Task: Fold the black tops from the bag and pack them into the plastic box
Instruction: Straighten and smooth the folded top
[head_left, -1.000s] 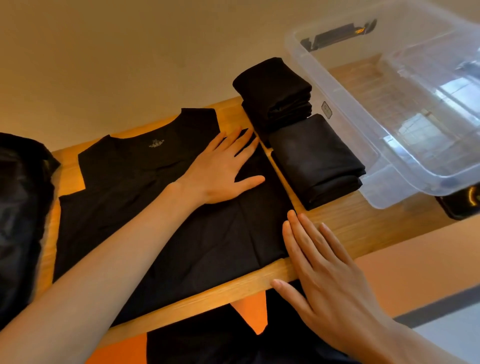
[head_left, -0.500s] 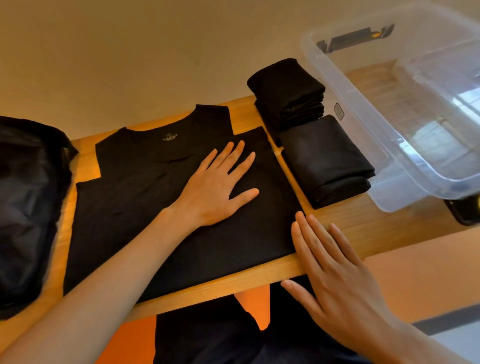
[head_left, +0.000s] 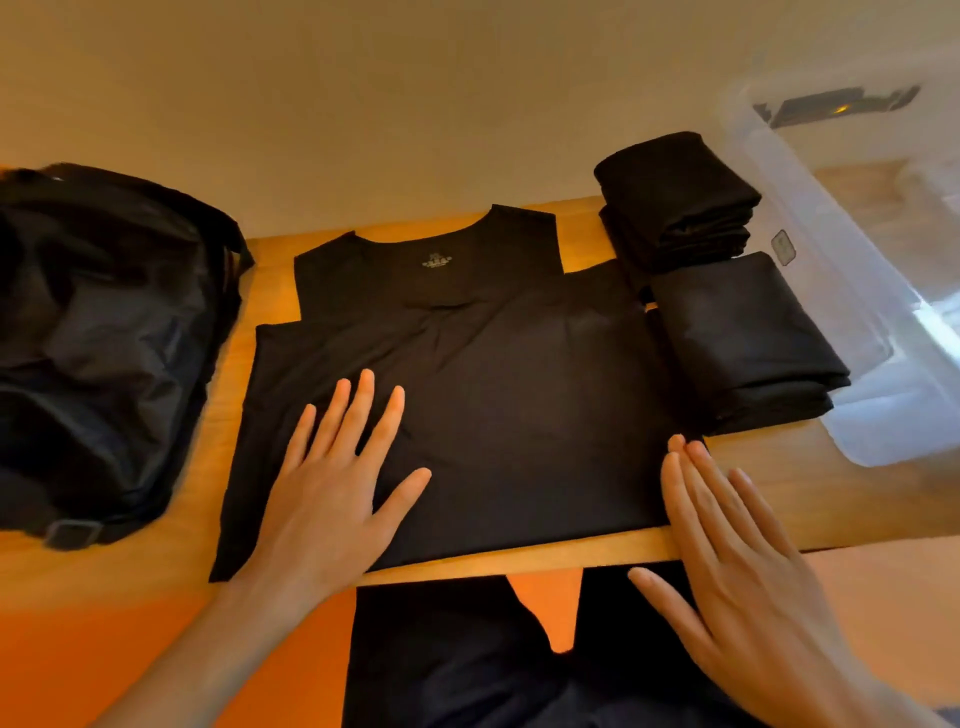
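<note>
Black sleeveless top (head_left: 519, 395), neck far.
My released left grip (head_left: 332, 483) presses it; released right grip (head_left: 732, 551) sits at its right edge.

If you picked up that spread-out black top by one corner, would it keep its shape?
Likely not: the black top lies thin, with soft creases, so it should flop. Probably light too, and it may slide on the smooth wooden table.

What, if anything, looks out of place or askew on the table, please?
Nothing stands out. The spread black top lies flat under the left hand; the far folded pile and the near folded pile sit tidily beside the plastic box, not yet inside it.
</note>
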